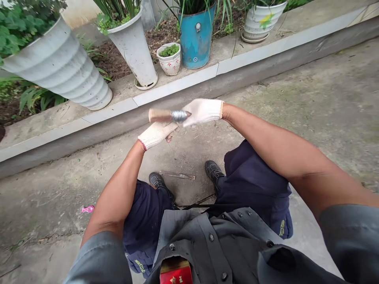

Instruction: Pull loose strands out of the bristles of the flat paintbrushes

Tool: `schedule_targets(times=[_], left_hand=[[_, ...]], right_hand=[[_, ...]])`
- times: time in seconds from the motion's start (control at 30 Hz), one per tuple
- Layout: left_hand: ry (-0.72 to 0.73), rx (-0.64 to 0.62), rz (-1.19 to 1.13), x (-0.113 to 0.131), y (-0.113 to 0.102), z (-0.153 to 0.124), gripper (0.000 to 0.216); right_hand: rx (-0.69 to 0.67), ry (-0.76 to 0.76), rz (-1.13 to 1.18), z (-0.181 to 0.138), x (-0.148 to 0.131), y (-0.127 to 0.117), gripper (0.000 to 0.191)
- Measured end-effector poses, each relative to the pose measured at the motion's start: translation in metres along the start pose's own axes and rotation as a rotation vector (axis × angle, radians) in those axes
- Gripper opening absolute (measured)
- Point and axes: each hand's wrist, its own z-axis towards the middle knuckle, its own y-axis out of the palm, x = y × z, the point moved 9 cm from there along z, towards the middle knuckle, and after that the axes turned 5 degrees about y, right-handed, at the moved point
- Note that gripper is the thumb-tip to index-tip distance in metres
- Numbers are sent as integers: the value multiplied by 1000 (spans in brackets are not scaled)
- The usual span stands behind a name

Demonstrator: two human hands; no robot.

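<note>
A wooden stick [160,115] with silvery wire [179,115] wound round it is held out in front of me, blurred by motion. My right hand [201,111], in a white knitted glove, grips the stick's right end. Just under the stick is my left hand [158,133], gloved too, its fingers curled and bare fingertips showing below. A thin wire [174,152] trails down from these fingers; the grip itself is partly hidden. On the ground between my shoes lies a second wooden stick [168,173] with wire wound near its right part.
A raised concrete ledge [177,85] runs across ahead, bearing white planters [71,67], a small pot [169,63] and a blue bucket [197,37] with plants. My dark shoes [213,171] stand on the concrete ground. A pink object [87,209] lies at the left.
</note>
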Motion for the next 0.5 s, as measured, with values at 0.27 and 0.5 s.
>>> schedule_targets(times=[0.27,0.5], left_hand=[[-29,-69,83,6,18,0,32],[-10,53,365,7,-15,-3,34]], right_hand=[[327,410,-421,19,52,-45,34],[-99,236,-505,17,38,25,19]])
